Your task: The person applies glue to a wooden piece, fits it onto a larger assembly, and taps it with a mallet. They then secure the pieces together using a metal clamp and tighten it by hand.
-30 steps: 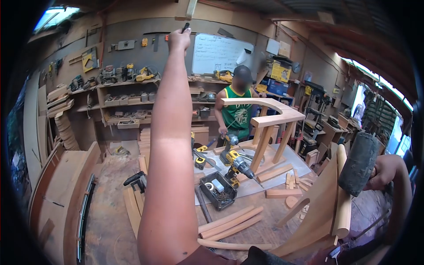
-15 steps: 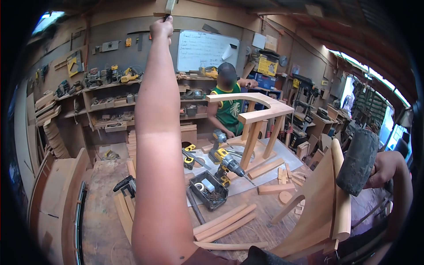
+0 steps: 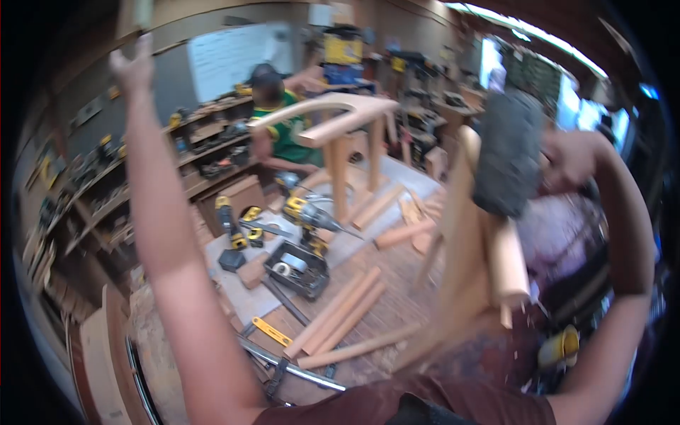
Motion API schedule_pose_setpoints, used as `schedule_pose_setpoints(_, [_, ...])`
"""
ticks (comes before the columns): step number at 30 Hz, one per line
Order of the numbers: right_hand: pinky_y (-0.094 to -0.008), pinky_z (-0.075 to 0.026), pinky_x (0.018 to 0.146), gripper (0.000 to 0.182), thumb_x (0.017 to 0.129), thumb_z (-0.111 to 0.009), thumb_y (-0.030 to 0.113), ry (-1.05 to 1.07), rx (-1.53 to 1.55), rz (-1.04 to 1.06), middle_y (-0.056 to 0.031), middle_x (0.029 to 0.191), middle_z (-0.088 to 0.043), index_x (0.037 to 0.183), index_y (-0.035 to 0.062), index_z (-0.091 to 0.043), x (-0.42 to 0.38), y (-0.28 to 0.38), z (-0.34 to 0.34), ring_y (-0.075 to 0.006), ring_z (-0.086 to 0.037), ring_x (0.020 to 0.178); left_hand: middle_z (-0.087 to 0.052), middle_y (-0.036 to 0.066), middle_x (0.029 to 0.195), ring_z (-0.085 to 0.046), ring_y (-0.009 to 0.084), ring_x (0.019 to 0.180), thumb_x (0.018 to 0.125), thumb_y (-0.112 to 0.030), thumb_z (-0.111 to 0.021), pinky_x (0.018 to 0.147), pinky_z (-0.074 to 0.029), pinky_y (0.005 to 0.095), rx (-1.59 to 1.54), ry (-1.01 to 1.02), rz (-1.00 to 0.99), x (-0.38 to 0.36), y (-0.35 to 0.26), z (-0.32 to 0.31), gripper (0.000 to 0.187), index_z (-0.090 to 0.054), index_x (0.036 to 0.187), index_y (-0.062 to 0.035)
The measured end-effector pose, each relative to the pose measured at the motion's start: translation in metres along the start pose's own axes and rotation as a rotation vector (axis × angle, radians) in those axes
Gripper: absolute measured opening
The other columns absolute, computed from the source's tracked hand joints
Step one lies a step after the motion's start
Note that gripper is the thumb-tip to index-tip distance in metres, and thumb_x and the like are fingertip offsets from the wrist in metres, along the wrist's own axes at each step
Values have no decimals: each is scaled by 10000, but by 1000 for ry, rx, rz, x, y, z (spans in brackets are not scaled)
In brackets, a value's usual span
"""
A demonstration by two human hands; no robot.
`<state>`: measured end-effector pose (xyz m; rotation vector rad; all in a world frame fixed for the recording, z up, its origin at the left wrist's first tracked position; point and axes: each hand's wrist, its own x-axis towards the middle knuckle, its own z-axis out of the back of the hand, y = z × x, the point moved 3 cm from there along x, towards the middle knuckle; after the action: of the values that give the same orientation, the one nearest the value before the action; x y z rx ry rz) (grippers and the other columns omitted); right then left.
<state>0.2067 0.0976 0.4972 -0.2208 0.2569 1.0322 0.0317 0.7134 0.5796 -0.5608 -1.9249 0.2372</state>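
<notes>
Starting closest in: brown shirt (image 3: pixel 425 404) at the bottom edge, then the curved wooden panel (image 3: pixel 457 287) standing on its edge just in front, slightly right. Rounded rail (image 3: pixel 506 269) runs along its near side, end grain toward us.

Right hand (image 3: pixel 575 161): fingers curled just behind the black mallet (image 3: pixel 506 156), reads as clamped on it. Handle is hidden, so can't see the actual grip.

Key relation: mallet head lies to the left of the right-hand fingers, long axis near upright with a slight lean, directly above the exposed length of rail and overlapping its upper part from here. Rail's axis runs up and away, leaning left. Can't tell if head and rail touch. Right hand is much the nearer; left is well apart from both.

On the worktable (image 3: pixel 397 290), left of the panel: loose wooden strips (image 3: pixel 333 312), side by side, pointing away. Past them, black tray (image 3: pixel 296 286) with small bits inside, then a yellow drill (image 3: pixel 304 211), bit toward the right.

Left hand (image 3: pixel 134 71): arm stretched high, thumb and finger apart, just under overhead wood (image 3: pixel 134 15). Blurred; contact unclear.

Farther: U-topped wooden stand (image 3: pixel 352 122), co-worker in green (image 3: pixel 290 145) behind it, whiteboard (image 3: pixel 225 67) on the wall.
</notes>
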Motion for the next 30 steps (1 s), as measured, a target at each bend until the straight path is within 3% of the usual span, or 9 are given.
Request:
schedule_pose_setpoints(4, [-277,-430,401,267,885,-693,303,14,246,-48,-34,599,-590,954,45,-673,-4,26,2,-109,-531,439,-419,214,1455,-402,262,1365,923,-460,-636,1146,-273,372,-441,370,-124,-192,-145,36,791,-338,1444,56])
schedule_pose_setpoints(6, [-283,-423,407,273,935,-633,297,-28,227,10,-28,597,-579,964,26,-651,-2,20,-4,-111,-524,430,-440,202,1436,-396,304,1369,768,-723,-644,1145,-271,438,-553,577,-113,-290,-195,53,1041,-366,1437,25])
schedule_pose_setpoints(10, [-296,-346,397,344,949,-585,224,94,399,214,10,447,-438,645,78,-515,-2,18,-12,-110,-437,396,-438,227,1426,-420,356,1337,633,-745,-729,1116,-319,463,-678,957,-174,-417,-279,78,1105,-417,1391,-3])
schedule_pose_setpoints(13, [-286,-342,395,321,946,-615,239,34,435,147,21,488,-442,683,76,-526,-16,22,-16,-102,-437,409,-467,212,1392,-468,314,1291,655,-490,-871,1090,-361,414,-720,927,101,-448,-308,72,985,-421,1381,0])
schedule_pose_setpoints(18, [-246,-402,345,429,924,-655,405,-72,252,210,-14,453,-500,874,-14,-584,-11,10,-14,-103,-494,329,-543,158,1255,-558,234,1144,779,-154,-796,984,-443,344,-550,785,144,-460,-335,68,663,-462,1333,-11])
schedule_pose_setpoints(26, [-195,-407,384,456,925,-654,415,-505,31,565,-3,579,-545,1063,-13,-579,-51,28,-19,-77,-501,393,-680,152,1032,-653,176,941,815,-130,-751,833,-513,307,-432,661,384,-487,-355,77,487,-549,1228,32])
schedule_pose_setpoints(28, [-297,-398,436,321,949,-643,338,-1021,-34,595,15,571,-500,831,47,-572,-76,44,-25,-100,-486,468,-698,141,985,-667,177,924,816,-132,-742,822,-515,313,-367,605,377,-493,-353,81,421,-590,1170,37])
schedule_pose_setpoints(29, [-309,-446,503,344,952,-635,348,-679,57,503,-8,658,-577,899,11,-593,-82,31,0,-128,-549,549,-704,137,963,-673,179,916,816,-137,-738,813,-517,319,-308,606,386,-493,-356,84,405,-599,1154,38])
schedule_pose_setpoints(30, [-315,-468,560,327,959,-616,321,41,495,601,-39,719,-616,956,-5,-602,-102,43,17,-160,-578,603,-711,133,940,-679,182,908,817,-143,-734,804,-518,326,-250,608,397,-494,-357,86,390,-608,1137,40])
